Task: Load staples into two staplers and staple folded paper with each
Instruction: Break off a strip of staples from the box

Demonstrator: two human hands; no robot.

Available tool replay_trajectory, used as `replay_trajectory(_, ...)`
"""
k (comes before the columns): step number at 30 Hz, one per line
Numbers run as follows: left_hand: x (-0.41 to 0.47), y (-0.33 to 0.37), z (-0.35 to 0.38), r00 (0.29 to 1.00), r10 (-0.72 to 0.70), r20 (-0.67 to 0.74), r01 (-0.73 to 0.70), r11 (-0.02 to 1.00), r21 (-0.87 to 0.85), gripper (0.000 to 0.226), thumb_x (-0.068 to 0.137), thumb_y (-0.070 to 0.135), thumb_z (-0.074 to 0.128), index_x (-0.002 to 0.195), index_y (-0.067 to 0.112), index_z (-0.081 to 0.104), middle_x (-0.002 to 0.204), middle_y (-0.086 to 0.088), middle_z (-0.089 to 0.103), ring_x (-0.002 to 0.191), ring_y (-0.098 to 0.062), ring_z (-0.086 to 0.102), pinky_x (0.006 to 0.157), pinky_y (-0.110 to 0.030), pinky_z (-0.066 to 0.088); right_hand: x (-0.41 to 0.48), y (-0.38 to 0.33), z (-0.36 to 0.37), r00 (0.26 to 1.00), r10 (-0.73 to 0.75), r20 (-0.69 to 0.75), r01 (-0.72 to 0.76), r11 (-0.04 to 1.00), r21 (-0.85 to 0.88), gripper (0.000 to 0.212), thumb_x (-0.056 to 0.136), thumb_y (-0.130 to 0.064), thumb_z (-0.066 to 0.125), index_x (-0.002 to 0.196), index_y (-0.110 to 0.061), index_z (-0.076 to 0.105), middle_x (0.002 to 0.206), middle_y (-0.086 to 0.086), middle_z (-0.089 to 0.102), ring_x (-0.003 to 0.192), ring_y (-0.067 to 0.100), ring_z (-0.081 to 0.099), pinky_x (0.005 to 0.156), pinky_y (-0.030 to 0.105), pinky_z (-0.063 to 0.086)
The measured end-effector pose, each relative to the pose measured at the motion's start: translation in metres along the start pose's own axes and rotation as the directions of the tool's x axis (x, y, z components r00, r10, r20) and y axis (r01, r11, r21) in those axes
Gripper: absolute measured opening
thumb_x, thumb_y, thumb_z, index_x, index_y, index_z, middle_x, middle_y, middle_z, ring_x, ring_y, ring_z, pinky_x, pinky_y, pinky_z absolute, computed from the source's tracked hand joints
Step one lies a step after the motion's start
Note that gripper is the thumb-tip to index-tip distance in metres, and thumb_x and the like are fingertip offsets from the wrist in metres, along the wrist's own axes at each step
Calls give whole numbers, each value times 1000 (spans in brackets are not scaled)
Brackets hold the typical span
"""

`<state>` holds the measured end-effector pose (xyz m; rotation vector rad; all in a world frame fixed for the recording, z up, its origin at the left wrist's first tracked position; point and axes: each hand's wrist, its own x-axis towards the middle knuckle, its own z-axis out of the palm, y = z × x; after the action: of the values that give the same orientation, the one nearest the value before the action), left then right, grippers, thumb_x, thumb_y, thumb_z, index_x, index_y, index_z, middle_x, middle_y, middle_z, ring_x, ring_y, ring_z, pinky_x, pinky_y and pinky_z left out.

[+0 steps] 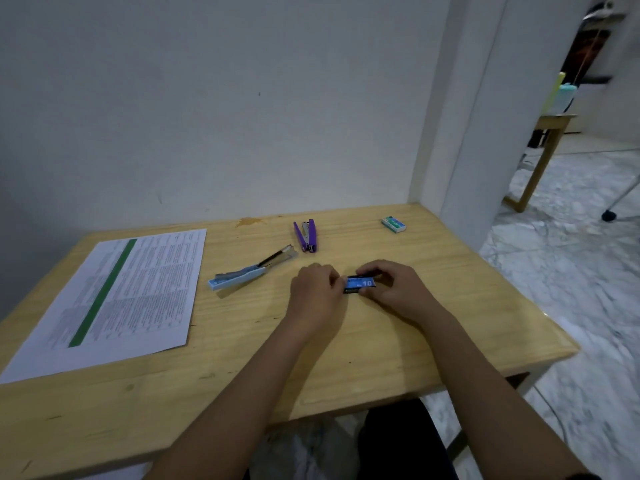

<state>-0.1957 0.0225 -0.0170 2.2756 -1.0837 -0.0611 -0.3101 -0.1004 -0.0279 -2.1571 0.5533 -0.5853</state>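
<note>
While both hands — left hand [313, 292], right hand [391, 289] — pinch it, the staple box [360, 284] sits between them.

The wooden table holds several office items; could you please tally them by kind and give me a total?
Staplers: 2, both swung open, the purple stapler and the light blue stapler
Staple boxes: 2, the blue box held between the left hand and right hand, and the green box near the far right corner
Printed paper sheets: 1
Total: 5

"10" on blue staple box [360, 284]
</note>
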Motion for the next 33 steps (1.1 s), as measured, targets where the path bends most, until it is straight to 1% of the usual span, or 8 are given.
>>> replay_trajectory(7,-7,5,9,989,-135,-55,138,989,50,30,92,38,51,105,17,67,108,-6,59,104,-23,49,79,-34,41,-6,-1,4,1000,9,-9,-9,1000,19,32,72,-11,77,98,-28,68,103,-10,68,99,4,61,88,21,48)
replay_trajectory(14,-5,1,14,978,-204,-32,201,976,-85,29,88,40,57,101,17,69,107,-3,64,104,-21,55,76,-33,43,-6,-3,4,1000,11,-24,-9,999,45,35,71,-9,79,102,-20,68,99,-11,65,89,1,61,76,5,46)
replay_trajectory(17,-6,4,15,976,-218,-23,216,975,-50,32,91,38,52,108,16,67,116,-4,60,110,-23,52,84,-36,43,-6,-3,4,999,12,-43,-10,998,57,32,70,-10,80,98,-19,69,99,-8,67,92,3,63,78,7,47)
replay_trajectory(21,-5,11,17,969,-245,19,245,969,-21,30,93,31,46,95,10,67,101,-9,64,100,-28,55,77,-36,40,-6,-3,7,998,-33,-60,32,999,-14,25,71,-15,80,94,-21,72,95,-10,68,92,6,61,80,15,45)
replay_trajectory(25,-10,15,18,962,-270,-25,269,962,-47,28,92,30,48,103,10,63,107,-7,59,102,-25,51,78,-32,35,-6,-1,4,998,-27,-50,26,1000,-8,30,73,-14,78,102,-18,71,100,-9,69,95,3,62,83,11,46)
replay_trajectory(27,-14,13,17,968,-234,-94,229,972,-54,27,91,29,50,113,14,54,115,-5,51,108,-22,45,82,-30,34,-6,2,1,998,-27,-50,27,1000,1,31,74,-11,77,104,-16,71,102,-8,69,96,1,62,84,6,45)
replay_trajectory(29,-16,9,16,983,-94,-159,90,995,-36,34,92,24,50,125,18,47,125,-3,45,115,-20,40,89,-30,35,-6,3,-1,998,-35,-48,36,999,25,28,75,-6,75,102,-14,72,103,-6,70,97,0,63,86,7,46)
replay_trajectory(33,-16,3,18,983,179,-39,-181,982,-53,35,96,10,41,129,13,54,129,-3,52,118,-18,42,95,-25,34,-8,1,-2,996,-40,-75,43,999,34,21,78,-4,72,99,-8,73,97,-1,70,91,-2,63,78,2,44)
